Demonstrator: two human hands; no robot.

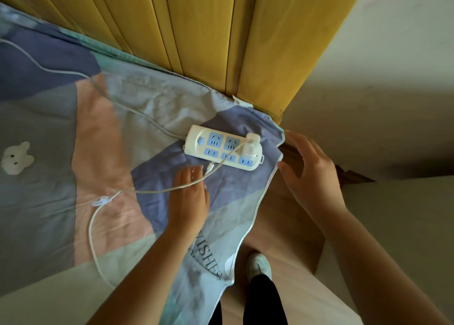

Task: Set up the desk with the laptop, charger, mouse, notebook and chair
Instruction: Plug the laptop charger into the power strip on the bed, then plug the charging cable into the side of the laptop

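Observation:
A cream power strip with blue sockets lies on a patchwork bedsheet near the bed's corner. A white charger plug sits in the strip's right end. Its thin white cable runs left across the back of my left hand, past a small clip, then curves down the sheet. My left hand rests flat on the sheet just below the strip, fingers apart, holding nothing. My right hand hovers open beside the bed's edge, to the right of the strip.
A yellow wooden headboard stands behind the bed. A pale wall is at right, with bare floor beside the bed, where my shoe stands. A small white plush lies at far left. The strip's own cord trails up and left.

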